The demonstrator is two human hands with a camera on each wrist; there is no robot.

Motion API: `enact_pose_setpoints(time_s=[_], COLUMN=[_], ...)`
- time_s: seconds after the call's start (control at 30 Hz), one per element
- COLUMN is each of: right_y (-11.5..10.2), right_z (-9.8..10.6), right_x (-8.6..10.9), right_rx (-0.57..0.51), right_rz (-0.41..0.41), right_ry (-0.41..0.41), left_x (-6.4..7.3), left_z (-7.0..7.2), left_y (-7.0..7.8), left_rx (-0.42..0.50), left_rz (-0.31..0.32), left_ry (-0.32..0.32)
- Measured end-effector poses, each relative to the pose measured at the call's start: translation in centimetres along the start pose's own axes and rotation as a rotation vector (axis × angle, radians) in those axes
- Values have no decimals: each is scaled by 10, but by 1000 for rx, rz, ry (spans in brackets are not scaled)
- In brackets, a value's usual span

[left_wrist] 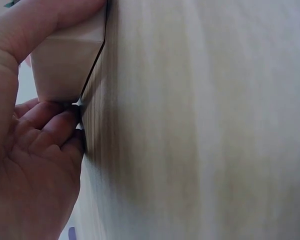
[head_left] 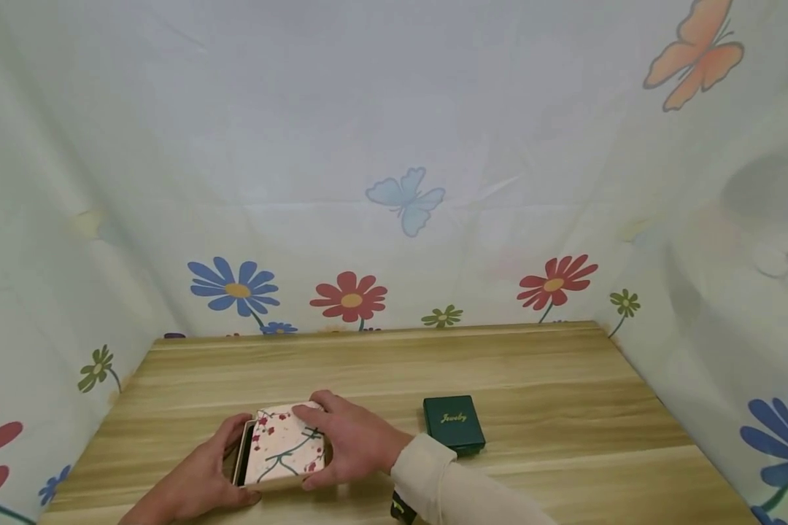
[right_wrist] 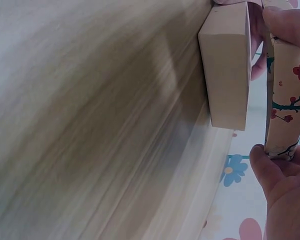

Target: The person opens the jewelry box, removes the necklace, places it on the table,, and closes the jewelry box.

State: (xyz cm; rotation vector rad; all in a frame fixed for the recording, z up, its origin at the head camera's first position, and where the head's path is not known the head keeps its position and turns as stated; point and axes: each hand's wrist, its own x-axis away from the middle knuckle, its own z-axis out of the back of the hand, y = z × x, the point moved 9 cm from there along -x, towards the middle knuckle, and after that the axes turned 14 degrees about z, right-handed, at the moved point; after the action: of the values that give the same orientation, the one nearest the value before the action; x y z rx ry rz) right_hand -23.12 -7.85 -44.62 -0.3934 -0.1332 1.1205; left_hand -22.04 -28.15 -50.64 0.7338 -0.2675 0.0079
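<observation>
A cream lid printed with red blossoms and teal branches sits over a plain beige box base. My right hand holds the lid, thumb and fingers at opposite edges. In the right wrist view a gap separates lid from base. At the left side in the head view, a strip of dark interior shows. My left hand grips the base, which stands on the table; the left wrist view has the thumb along one side and curled fingers at another. Most of the inside is hidden beneath the lid.
A dark green box with gold "Jewelry" lettering lies right of my right hand on the wood-grain table. Something black with yellow-green marks is partly covered by my right sleeve. Flower-printed white curtains enclose the table's back and sides.
</observation>
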Motion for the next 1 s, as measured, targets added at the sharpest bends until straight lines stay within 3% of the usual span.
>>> enact_pose_setpoints(time_s=[0.33, 0.57, 0.83, 1.0], right_y=[1, 4, 3, 3], right_z=[-8, -13, -17, -16], right_x=[-7, -9, -11, -11], right_rx=[9, -45, -25, -30], right_rz=[10, -17, -12, -6], right_ry=[-4, -16, -8, 0], left_x=[3, 4, 1, 1], left_z=[2, 2, 0, 1], left_y=[3, 5, 0, 1], left_rx=[86, 103, 103, 90], left_rz=[-72, -98, -25, -21], left_ry=[14, 7, -29, -24])
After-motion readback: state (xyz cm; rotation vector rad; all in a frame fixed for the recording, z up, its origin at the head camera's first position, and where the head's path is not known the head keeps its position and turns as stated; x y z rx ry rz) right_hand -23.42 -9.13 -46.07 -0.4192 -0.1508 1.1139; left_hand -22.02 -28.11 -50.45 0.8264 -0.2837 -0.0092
